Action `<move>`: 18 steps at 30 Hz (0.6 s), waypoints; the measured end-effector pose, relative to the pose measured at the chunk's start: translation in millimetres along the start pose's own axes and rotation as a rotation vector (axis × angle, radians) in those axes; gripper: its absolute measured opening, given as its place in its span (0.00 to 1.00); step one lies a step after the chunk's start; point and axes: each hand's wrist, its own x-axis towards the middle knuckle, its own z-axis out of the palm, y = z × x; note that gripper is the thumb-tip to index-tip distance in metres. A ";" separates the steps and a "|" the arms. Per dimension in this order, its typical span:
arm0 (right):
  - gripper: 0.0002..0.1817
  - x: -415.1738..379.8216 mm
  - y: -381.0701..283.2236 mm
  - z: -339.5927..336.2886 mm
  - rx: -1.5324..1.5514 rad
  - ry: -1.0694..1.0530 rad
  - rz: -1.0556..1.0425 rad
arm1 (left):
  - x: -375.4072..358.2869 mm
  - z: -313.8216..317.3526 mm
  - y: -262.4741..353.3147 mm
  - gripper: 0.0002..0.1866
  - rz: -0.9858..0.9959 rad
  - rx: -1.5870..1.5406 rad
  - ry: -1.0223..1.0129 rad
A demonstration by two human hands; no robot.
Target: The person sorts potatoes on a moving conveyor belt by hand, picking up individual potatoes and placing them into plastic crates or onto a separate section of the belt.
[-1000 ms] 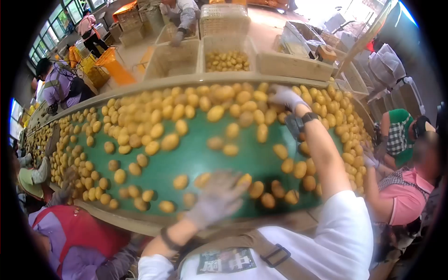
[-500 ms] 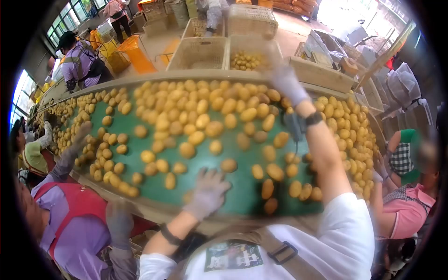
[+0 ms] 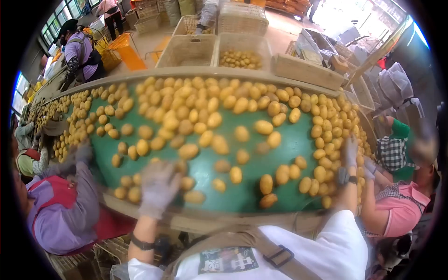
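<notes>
Yellow-brown potatoes lie spread over a green conveyor belt. My left hand, in a pale glove, is low over the near left part of the belt, blurred by motion. Its fingertips are right at a few potatoes, and what is under the palm is hidden. My right hand, gloved too, reaches to the right side of the belt. Its fingers are stretched out against the dense heap of potatoes there, with no potato gripped in view.
Beyond the far rim of the belt stand plastic crates, one with potatoes inside. A co-worker in purple and red works close on my left. Another in pink is close on my right, hands near my right hand. A wooden board edges the far right.
My right hand has come back from above the far rim to the heap on the right. My left hand has moved left along the near side. Potatoes have shifted on the belt.
</notes>
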 end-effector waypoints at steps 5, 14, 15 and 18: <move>0.15 -14.5 8.2 6.8 0.062 0.041 -0.057 | 60.8 59.5 102.4 0.22 0.546 -0.242 0.055; 0.34 -65.9 -176.3 53.6 1.240 -0.707 0.156 | 96.7 106.4 105.2 0.16 0.669 -0.236 -0.087; 0.38 -78.5 -200.8 54.8 1.297 -0.796 0.164 | 92.3 104.0 91.4 0.16 0.648 -0.211 -0.106; 0.44 -137.1 -314.5 53.0 1.343 -0.741 0.041 | 74.2 80.5 46.7 0.16 0.543 -0.104 -0.142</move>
